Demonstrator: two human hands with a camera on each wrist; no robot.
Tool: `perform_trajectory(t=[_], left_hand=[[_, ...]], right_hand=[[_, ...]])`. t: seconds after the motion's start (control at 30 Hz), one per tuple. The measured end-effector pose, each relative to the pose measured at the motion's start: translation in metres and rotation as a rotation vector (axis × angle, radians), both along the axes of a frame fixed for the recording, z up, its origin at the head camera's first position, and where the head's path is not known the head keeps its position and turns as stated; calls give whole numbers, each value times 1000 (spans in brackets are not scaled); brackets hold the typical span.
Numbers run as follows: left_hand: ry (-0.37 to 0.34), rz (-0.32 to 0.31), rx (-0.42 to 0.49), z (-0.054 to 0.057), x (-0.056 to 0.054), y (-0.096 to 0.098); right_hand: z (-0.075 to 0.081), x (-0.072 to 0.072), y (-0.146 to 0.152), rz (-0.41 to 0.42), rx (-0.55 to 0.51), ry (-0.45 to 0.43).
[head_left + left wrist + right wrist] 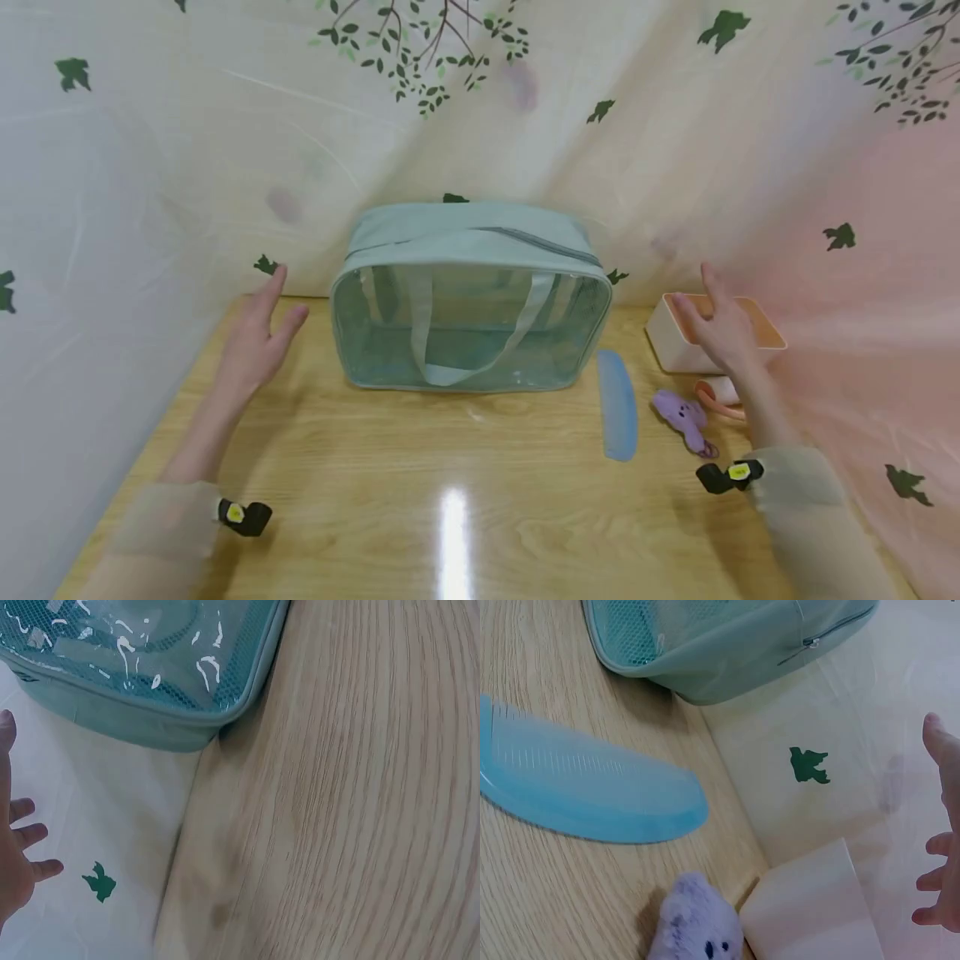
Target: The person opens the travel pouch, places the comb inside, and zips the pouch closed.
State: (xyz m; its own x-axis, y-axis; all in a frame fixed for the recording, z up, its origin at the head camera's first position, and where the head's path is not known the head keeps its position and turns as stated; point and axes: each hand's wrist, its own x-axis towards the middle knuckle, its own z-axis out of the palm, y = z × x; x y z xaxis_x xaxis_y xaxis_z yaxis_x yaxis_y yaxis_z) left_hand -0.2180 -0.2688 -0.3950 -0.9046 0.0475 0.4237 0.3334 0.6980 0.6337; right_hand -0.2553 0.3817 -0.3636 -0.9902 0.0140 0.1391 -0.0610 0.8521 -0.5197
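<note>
Toiletry bag (480,292), pale teal and clear-fronted, stands at the far middle of the wooden table (360,475) — probably light, slick and pliable, so its strap (452,375) looks the surest hold. The left hand (253,343) hovers to its left, fingers spread, holding nothing; the right hand (723,327), likewise spread and holding nothing, hovers near the white box (675,352) at far right. Just right of the bag lies a blue comb (618,408), likely stiff — then a purple plush (681,414), soft-looking.

Bag (472,308): glossy clear-plastic front, matt panels.
Comb (618,406): smooth translucent plastic. Toy (681,415): fuzzy plush. Tabletop (360,475): wood-grained, glossy. Backdrop (217,142): creased, cloth-like.
</note>
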Motion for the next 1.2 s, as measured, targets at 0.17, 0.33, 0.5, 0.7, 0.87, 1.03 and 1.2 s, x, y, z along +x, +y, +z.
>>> perform_trajectory(t=[0.17, 0.33, 0.5, 0.7, 0.87, 1.03, 1.2], left_hand=[[72, -15, 79, -6, 0, 12], [158, -50, 148, -9, -3, 27], [221, -86, 228, -8, -5, 39], [259, -127, 294, -8, -6, 47], [225, -85, 309, -10, -4, 50], [206, -61, 322, -13, 0, 52], [241, -96, 314, -16, 0, 54]], right_hand=[[-9, 4, -6, -24, -117, 42], [-15, 5, -12, -67, -171, 103], [-19, 5, -14, -107, -228, 140], [-21, 4, -18, -115, -340, 172], [-23, -3, -29, -67, -464, 165], [-28, -11, -36, -4, -573, 169], [-31, -14, -44, 59, -713, 224]])
